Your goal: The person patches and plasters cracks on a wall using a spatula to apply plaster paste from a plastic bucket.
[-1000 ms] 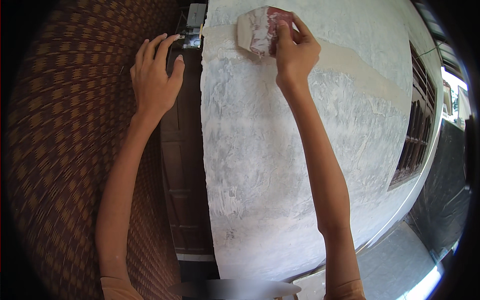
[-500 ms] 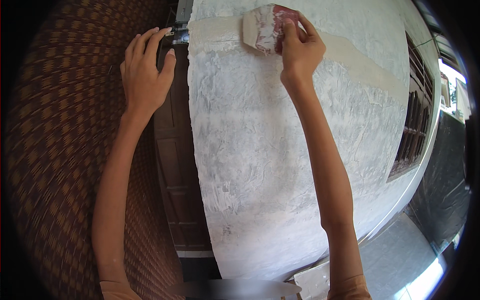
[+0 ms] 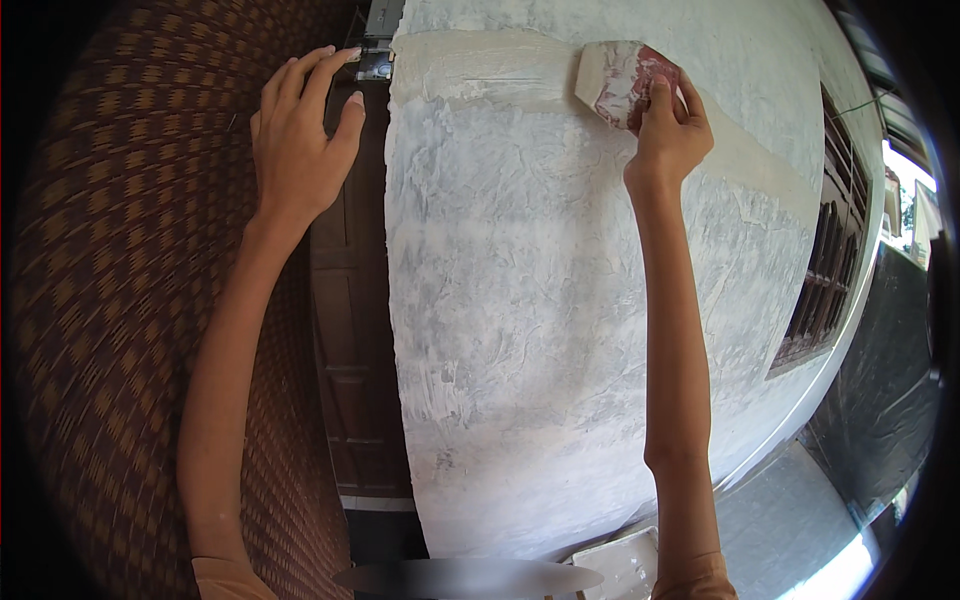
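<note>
My right hand [image 3: 672, 135] grips a putty spreader [image 3: 616, 86], reddish at the held end and smeared with pale putty. Its wide blade points left and lies against, or very near, the whitish plastered wall [image 3: 520, 270]. A smoother, damp-looking beige band of putty [image 3: 470, 72] runs across the upper wall on both sides of the tool. High on the left, my left hand [image 3: 305, 150] has its fingers spread and holds nothing. It is against or close to the brown woven panel [image 3: 150, 270], fingertips beside a grey metal fitting [image 3: 374, 62] at the wall's edge; contact is unclear.
A dark wooden door [image 3: 350, 400] stands between panel and wall. To the right is a barred window [image 3: 825, 270], with black sheeting [image 3: 865, 380] beyond. Low down, a putty-smeared pale tray [image 3: 625, 565] sits near the grey floor [image 3: 790, 525]. A blurred oval shape crosses the bottom.
My right hand and the spreader have moved right and slightly down along the wall, exposing more of the beige band. The left hand keeps its spread pose; the view has shifted slightly.
</note>
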### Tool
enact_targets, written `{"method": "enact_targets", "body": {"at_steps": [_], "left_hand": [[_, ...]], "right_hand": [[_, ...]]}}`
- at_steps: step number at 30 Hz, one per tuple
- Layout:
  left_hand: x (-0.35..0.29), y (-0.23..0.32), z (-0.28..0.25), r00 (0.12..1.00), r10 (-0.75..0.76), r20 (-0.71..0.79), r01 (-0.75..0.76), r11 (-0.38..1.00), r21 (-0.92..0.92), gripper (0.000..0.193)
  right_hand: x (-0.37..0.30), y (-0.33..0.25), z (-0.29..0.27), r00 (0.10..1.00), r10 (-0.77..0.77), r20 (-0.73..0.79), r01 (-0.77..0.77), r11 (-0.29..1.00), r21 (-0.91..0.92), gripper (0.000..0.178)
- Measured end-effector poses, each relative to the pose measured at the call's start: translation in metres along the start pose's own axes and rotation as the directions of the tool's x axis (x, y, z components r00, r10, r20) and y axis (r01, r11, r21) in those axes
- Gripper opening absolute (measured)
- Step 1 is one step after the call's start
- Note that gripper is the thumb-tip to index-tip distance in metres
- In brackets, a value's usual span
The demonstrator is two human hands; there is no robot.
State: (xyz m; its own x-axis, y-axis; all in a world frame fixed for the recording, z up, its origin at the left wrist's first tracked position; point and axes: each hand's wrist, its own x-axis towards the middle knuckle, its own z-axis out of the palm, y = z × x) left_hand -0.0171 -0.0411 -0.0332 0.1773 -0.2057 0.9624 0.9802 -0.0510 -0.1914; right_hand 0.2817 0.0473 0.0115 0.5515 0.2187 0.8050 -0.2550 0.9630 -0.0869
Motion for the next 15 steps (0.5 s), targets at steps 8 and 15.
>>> {"method": "enact_targets", "body": {"at_steps": [8, 15], "left_hand": [[-0.002, 0.009, 0.004, 1.0, 0.031, -0.002, -0.031, 0.999, 0.022, 0.044], [0.002, 0.007, -0.002, 1.0, 0.015, -0.013, -0.015, 1.0, 0.022, 0.044]], "right_hand": [[-0.052, 0.014, 0.051, 0.971, -0.152, 0.182, 0.198, 0.943, -0.267, 0.035], [-0.011, 0.003, -0.004, 0.992, -0.036, -0.117, 0.03, 0.998, -0.053, 0.035]]}}
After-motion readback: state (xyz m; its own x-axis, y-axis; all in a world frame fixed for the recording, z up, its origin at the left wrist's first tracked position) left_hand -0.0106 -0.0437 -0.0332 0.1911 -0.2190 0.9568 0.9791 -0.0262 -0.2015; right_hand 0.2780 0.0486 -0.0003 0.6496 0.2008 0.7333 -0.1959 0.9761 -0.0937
